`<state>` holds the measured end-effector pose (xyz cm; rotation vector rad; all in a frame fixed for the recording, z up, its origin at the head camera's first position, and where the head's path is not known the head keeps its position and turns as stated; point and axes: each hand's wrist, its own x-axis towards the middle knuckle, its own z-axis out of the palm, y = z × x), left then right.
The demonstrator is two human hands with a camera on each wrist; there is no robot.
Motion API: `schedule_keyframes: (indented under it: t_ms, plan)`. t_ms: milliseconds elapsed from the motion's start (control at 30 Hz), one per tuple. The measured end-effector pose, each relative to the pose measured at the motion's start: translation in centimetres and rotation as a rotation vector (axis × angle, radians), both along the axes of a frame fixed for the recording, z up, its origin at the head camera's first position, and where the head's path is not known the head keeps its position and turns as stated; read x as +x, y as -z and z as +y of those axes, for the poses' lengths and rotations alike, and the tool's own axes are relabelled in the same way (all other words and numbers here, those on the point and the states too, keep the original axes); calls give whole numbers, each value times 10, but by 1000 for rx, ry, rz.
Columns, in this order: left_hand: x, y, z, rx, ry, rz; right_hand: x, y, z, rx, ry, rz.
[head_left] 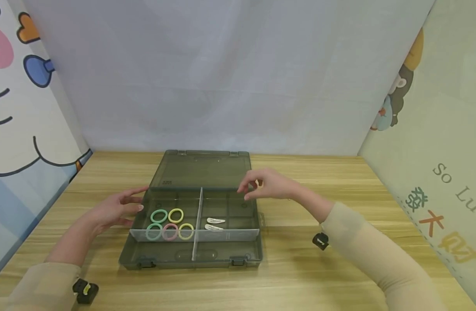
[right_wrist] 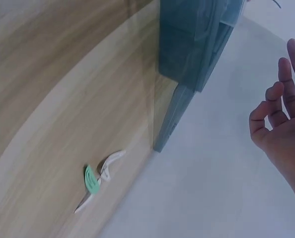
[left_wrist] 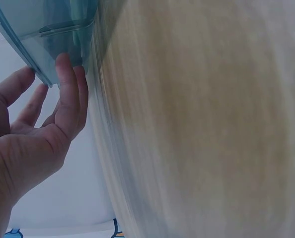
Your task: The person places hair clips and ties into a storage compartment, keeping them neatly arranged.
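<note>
A translucent grey-green divided plastic box (head_left: pixel 191 262) stands on the table, its lid (head_left: pixel 206 169) folded back. In its left compartment lie several hair ties (head_left: pixel 159 215) in green, yellow and pink. Two white snap hair clips (head_left: pixel 215 220) lie in the compartment beside them. My left hand (head_left: pixel 112 211) touches the box's left side, fingers spread and fairly straight. Over the right back part of the box hovers my right hand (head_left: pixel 270 183), fingers loosely bent, with nothing visible between them. The right wrist view also shows its relaxed fingers (right_wrist: pixel 274 106) apart from the box.
On the wooden table (head_left: pixel 319 276) right of the box, a green clip (right_wrist: pixel 91 179) and a white clip (right_wrist: pixel 111 161) lie together; my right arm mostly hides them in the head view. A pale curtain (head_left: pixel 222 86) hangs behind, with printed panels at both sides.
</note>
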<state>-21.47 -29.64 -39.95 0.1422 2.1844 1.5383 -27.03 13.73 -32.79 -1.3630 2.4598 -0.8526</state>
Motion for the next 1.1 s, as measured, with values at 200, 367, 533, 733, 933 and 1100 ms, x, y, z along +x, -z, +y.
schedule_keyframes:
  t_ms: [200,367,533,733,933,1100]
  plan:
    - [0,1,0,-5,-3,-1,-5,-1,22,-15,23,30]
    - [-1,2,-1,-3,-6,-4,-7,-1,40,8,79,52]
    - [-2,2,0,0,-3,-8,-8,3,58,18,148,36]
    - [-1,2,0,1,-2,-13,-15,15,77,24,212,31]
    - [1,-2,1,-4,3,-10,-23,28,92,13,267,-15]
    - [2,-3,2,-7,6,-10,-27,36,99,25,299,-31]
